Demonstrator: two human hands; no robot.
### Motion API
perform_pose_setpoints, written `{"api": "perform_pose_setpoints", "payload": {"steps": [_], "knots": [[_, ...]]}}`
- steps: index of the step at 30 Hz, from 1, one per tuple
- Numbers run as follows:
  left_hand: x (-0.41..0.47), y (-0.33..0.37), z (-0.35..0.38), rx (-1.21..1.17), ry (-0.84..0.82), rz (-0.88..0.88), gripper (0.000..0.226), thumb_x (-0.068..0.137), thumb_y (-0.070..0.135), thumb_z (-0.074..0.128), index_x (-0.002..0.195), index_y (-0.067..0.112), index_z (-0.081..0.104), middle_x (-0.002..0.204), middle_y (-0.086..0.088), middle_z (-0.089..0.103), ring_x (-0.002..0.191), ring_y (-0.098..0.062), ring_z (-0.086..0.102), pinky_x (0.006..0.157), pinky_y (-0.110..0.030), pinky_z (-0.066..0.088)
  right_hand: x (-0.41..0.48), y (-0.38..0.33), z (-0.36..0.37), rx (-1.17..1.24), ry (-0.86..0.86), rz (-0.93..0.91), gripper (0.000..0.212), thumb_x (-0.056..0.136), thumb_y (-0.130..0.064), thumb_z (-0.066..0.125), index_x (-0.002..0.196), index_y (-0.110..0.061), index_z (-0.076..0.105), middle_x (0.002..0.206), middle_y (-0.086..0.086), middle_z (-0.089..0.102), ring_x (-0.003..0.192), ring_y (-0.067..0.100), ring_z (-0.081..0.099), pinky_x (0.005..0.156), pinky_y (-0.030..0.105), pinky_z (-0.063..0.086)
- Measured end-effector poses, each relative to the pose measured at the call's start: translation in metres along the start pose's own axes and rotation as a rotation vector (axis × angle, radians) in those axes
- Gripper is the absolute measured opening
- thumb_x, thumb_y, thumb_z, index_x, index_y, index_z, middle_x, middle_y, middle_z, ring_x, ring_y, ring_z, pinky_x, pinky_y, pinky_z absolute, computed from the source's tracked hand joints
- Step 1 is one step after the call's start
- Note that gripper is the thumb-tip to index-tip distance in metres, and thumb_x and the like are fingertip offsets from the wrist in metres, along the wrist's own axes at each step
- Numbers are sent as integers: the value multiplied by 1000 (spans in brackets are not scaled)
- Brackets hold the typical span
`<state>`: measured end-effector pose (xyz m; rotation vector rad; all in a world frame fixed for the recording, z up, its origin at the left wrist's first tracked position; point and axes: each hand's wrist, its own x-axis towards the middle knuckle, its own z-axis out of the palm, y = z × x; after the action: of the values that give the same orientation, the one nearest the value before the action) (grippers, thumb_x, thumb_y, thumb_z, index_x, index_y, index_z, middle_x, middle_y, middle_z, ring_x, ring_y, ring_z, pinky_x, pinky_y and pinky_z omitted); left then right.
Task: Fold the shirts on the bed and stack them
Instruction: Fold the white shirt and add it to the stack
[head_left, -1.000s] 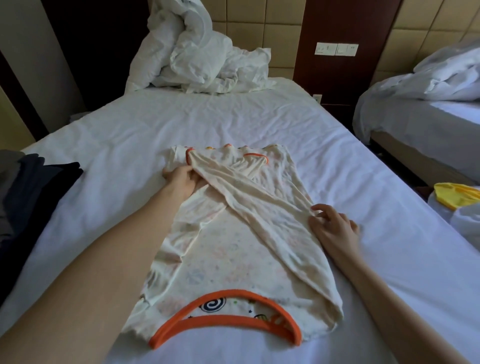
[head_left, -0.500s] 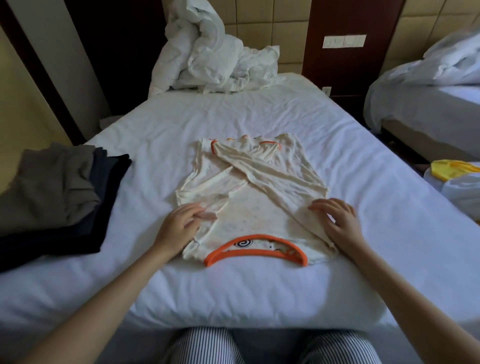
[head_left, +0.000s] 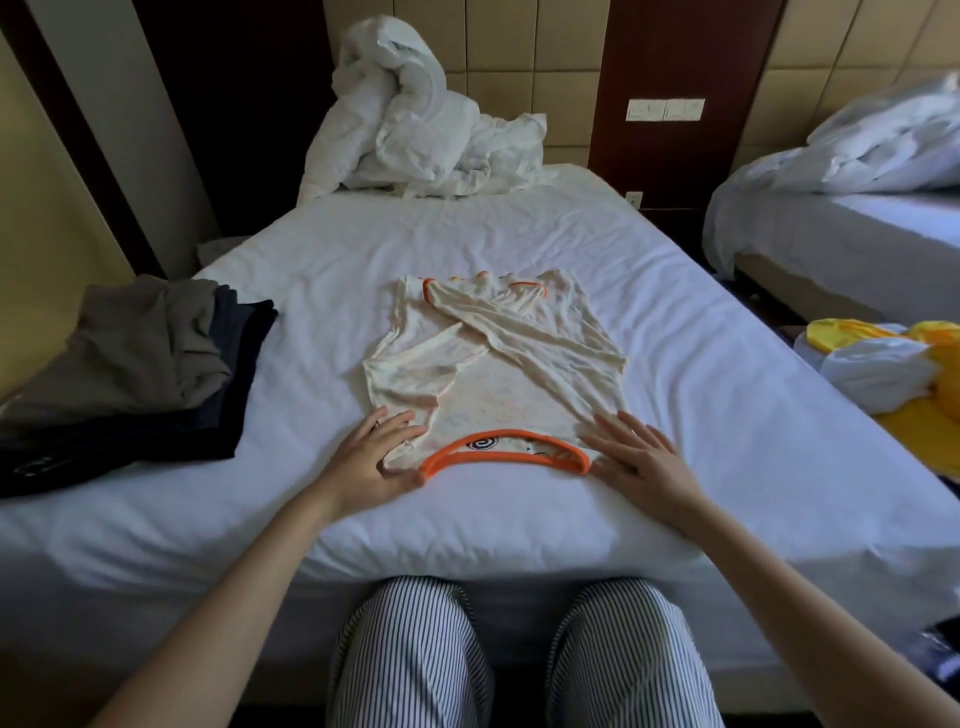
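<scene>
At the near edge of the bed, a cream shirt lies flat on the white sheet, its orange-trimmed collar toward the person and its hem toward the far end. Both long sleeves are folded inward and cross over the body of the garment, which narrows it to a rough rectangle; that arrangement reads as preparation for a lengthwise fold.

The left hand rests at the near left corner of the shirt, fingers spread and lying on the cloth just beside the collar. The right hand sits at the near right corner, palm down, fingers splayed and flat. Neither hand is closed on fabric; both are open and well apart, one at each shoulder of the garment. In my judgement they are placed so to pin and smooth the near end, or to take hold of the two corners for carrying the collar toward the hem.

To the left, near the bed's side, sits a stack of folded clothes, a grey-brown piece on top of dark ones. This is the likely destination once the shirt is folded. A crumpled white duvet is pushed to the far end, leaving the working area free. Yellow and white garments lie off to the right.
</scene>
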<state>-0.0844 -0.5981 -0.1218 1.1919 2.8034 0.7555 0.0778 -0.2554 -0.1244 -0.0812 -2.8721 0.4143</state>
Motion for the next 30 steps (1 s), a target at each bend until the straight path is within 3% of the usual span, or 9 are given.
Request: {"api": "perform_pose_setpoints", "payload": {"steps": [5, 9, 12, 15, 18, 21, 26, 28, 30], "knots": [[10, -8, 11, -118, 180, -56, 41, 87, 25, 54, 126, 13, 59, 136, -1, 52, 138, -27, 33, 106, -15, 17, -1, -10, 1, 112, 93, 148, 42, 93, -54, 35, 123, -37, 58, 139, -15, 47, 140, 6, 24, 112, 28, 4], [11, -5, 13, -226, 239, -120, 33, 88, -1, 60, 120, 7, 64, 131, -5, 58, 135, -21, 37, 105, -17, 24, -6, -18, -2, 196, 195, 243, 27, 99, -30, 41, 109, -27, 67, 128, -5, 59, 136, 6, 32, 111, 26, 3], [8, -1, 12, -316, 237, -171, 30, 89, 1, 60, 118, 6, 65, 129, -10, 58, 134, -18, 37, 103, -19, 26, -8, -24, -3, 120, 209, 227, 28, 100, -29, 41, 110, -26, 67, 122, -6, 63, 136, 6, 32, 112, 29, 1], [0, 8, 7, -359, 232, -260, 41, 84, 32, 61, 114, 6, 67, 131, -16, 57, 134, -22, 41, 103, -21, 29, -10, -31, -8, 144, 173, 259, 28, 100, -29, 40, 110, -28, 66, 122, -9, 61, 136, 7, 32, 111, 30, 3], [-9, 17, 1, -379, 216, -322, 46, 88, 39, 62, 117, 4, 65, 136, -16, 52, 133, -22, 42, 103, -22, 29, -17, -37, -17, 205, 159, 270, 24, 99, -27, 41, 96, -34, 64, 97, -25, 55, 129, 12, 40, 109, 31, 6], [-26, 29, -8, -393, 159, -344, 59, 78, 60, 60, 106, 8, 68, 121, -10, 61, 120, -20, 51, 98, -25, 34, -29, -40, -24, 181, 133, 288, 25, 99, -27, 41, 101, -27, 66, 100, -15, 56, 128, 11, 41, 105, 28, 7], [-54, 32, -30, -162, 105, -250, 28, 92, 9, 57, 119, 8, 65, 120, -11, 65, 117, -24, 57, 94, -25, 39, -54, -44, -49, 145, 37, 239, 23, 99, -28, 43, 87, -19, 61, 78, 2, 54, 85, 16, 49, 102, 33, 21], [-61, 41, -43, -245, 61, -220, 24, 95, 11, 54, 116, 10, 66, 113, 1, 67, 108, -13, 60, 88, -18, 41, -57, -43, -64, 252, 10, 200, 26, 98, -23, 47, 82, -10, 62, 69, 4, 49, 73, 16, 44, 79, 27, 36], [-63, 58, -58, -352, 18, -219, 18, 94, 28, 52, 92, 18, 67, 83, 22, 67, 83, 5, 57, 72, -6, 40, -55, -46, -81, 342, 13, 186, 27, 97, -19, 49, 78, -4, 62, 65, 7, 48, 67, 18, 43, 57, 21, 32]]}}
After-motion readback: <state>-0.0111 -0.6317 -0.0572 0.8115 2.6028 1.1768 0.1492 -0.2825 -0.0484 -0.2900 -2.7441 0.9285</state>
